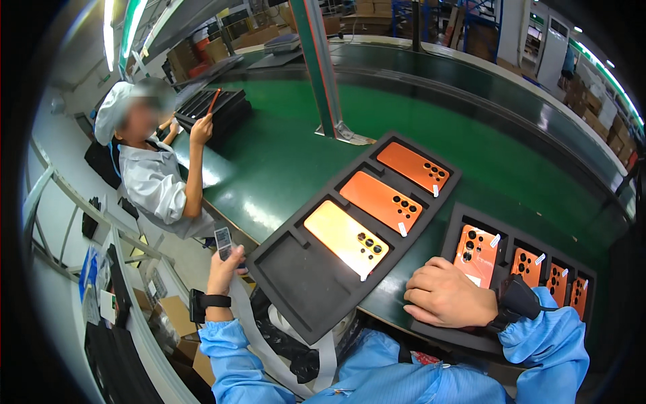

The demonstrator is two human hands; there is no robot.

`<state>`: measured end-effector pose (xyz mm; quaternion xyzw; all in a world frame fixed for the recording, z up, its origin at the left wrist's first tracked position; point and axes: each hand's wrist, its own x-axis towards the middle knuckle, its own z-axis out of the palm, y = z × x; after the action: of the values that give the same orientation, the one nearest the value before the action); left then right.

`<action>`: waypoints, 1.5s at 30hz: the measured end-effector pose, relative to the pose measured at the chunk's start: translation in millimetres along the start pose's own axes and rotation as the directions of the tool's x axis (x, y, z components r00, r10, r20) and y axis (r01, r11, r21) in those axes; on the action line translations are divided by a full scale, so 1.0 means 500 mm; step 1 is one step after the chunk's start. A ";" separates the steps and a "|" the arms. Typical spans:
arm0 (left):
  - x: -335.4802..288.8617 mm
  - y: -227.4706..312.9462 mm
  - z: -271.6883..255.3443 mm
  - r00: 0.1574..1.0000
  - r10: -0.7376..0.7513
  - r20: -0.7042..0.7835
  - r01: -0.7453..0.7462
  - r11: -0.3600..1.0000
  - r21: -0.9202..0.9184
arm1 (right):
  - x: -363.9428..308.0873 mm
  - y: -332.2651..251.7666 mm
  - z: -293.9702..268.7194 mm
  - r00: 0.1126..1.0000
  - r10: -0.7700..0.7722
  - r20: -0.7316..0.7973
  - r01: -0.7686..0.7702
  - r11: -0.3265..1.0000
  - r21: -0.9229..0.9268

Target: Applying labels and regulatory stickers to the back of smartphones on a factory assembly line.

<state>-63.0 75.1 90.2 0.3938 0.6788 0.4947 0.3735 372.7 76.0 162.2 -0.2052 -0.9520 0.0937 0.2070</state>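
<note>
My left hand (225, 269) is closed, pinching a small flat piece (223, 240) with a pale printed upper part and a darker lower part; its exact kind is unclear. Beside it, a dark foam tray (282, 273) holds three orange smartphones, backs up: a far one (412, 166), a middle one (380, 202) and a near one (346, 239) bright with glare. My right hand (447, 296) curls over the lower part of an orange smartphone (476, 250) in a second dark tray (457, 219). Its fingertips are hidden, so what they grip does not show.
Three more orange phones lie right of my right hand, the closest one (526, 266) partly covered by my sleeve. A co-worker (151, 161) in white stands left, holding an orange-edged object above stacked trays (232, 111). A post (316, 74) rises from the green bench (269, 148).
</note>
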 end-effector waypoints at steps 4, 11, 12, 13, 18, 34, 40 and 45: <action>0.005 -0.014 0.027 0.992 -0.054 0.111 0.038 0.989 0.141 | -0.007 0.016 0.017 0.996 0.074 0.045 -0.077 0.995 0.061; -0.023 -0.057 0.061 0.993 -0.053 -0.103 0.011 0.929 -0.371 | -0.002 0.000 0.017 0.999 0.049 0.012 -0.048 0.998 -0.028; -0.030 -0.045 0.081 0.990 -0.036 -0.137 -0.022 0.916 -0.401 | -0.002 -0.008 0.014 1.000 0.000 0.001 0.001 0.995 -0.104; -0.027 -0.051 0.087 0.993 -0.025 -0.118 -0.027 0.907 -0.421 | -0.006 -0.028 0.008 0.997 -0.015 0.069 0.022 0.995 -0.093; -0.063 -0.065 0.086 0.983 -0.139 -0.117 0.036 0.781 -0.623 | -0.036 -0.147 -0.023 0.982 -0.062 0.176 0.005 0.951 0.308; -0.265 0.004 -0.004 0.919 -0.381 -0.102 0.049 0.368 -0.929 | -0.048 -0.196 0.057 0.815 0.104 0.571 -0.579 0.214 0.787; -0.372 0.088 0.145 0.995 -0.098 0.013 0.052 0.403 -0.914 | 0.012 -0.225 0.063 0.843 0.420 0.336 -0.204 -0.329 0.922; -0.445 0.091 0.213 0.966 0.133 0.220 0.109 0.565 -0.818 | 0.024 -0.236 0.007 0.645 0.758 0.094 0.159 -0.254 0.954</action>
<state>131.3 -77.0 135.4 0.2389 0.3120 0.7010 0.5951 319.7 -25.4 194.4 -0.2551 -0.3091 0.7479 0.5293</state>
